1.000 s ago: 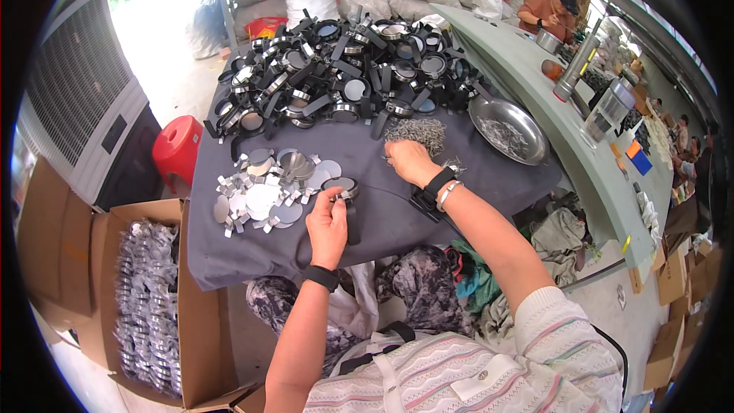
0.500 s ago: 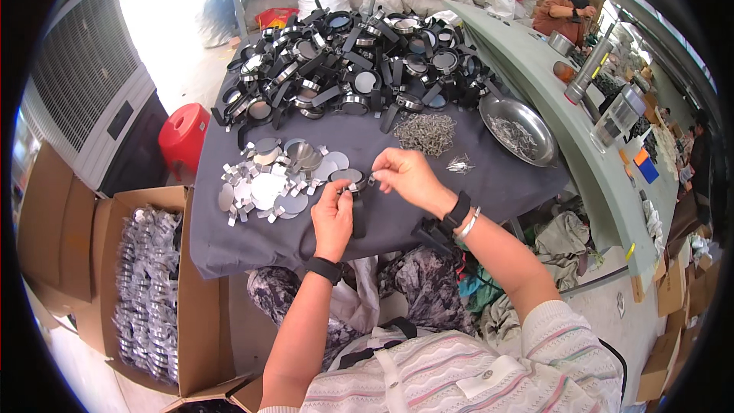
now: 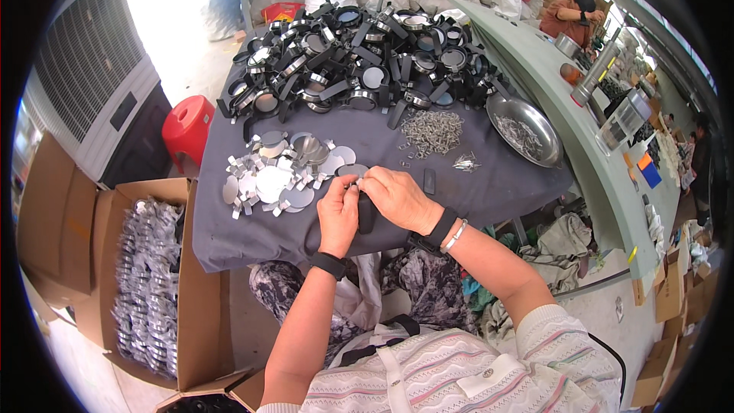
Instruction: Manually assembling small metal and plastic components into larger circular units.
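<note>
While both my hands pinch the small black-strapped disc part (image 3: 359, 197) over the desk (image 3: 489, 176), left fingers (image 3: 345, 197) and right fingers (image 3: 373, 180) clenched on it, it looks light, stiff, best gripped by its edges.

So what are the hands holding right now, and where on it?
Both hands meet on one small part: the left hand holds a black strap piece near its upper end, and the right hand pinches at its top. Finer grip detail is hidden.

grey-clothed table (image 3: 489, 183) | black rings (image 3: 359, 61) | metal discs (image 3: 279, 176) | clips (image 3: 432, 131) | steel dish (image 3: 526, 130)
</note>
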Motion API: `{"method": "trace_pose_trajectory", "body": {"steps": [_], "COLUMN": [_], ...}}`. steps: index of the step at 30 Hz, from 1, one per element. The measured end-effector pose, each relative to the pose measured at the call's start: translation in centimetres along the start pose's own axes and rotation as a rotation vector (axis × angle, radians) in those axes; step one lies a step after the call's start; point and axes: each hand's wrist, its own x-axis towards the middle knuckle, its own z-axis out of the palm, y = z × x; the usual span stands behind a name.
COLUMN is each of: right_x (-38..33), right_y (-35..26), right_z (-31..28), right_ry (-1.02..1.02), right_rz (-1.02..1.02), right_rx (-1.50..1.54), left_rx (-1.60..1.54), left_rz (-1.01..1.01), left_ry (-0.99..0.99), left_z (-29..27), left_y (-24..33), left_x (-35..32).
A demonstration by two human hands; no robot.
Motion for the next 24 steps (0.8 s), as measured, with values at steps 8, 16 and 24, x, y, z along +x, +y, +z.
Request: {"method": "trace_pose_trajectory", "body": {"steps": [8, 16, 24], "right_x": [0.0, 0.1, -0.1], "right_y": [-0.3, -0.5, -0.4], "right_z": [0.3, 0.2, 0.8], "right_ry": [0.074, 0.088, 0.036], "right_rz": [0.093, 0.172, 0.182], "right_rx": [0.053, 0.16, 0.146], "left_rx": [-0.078, -0.099, -0.168], "left_rz": [-0.013, -0.027, -0.101], "left_ry": [-0.037, -0.071, -0.076], "left_z": [0.2, 0.2, 0.2], "left_y": [0.0, 1.3, 1.6], "left_x": [-0.2, -0.4, 0.0]}}
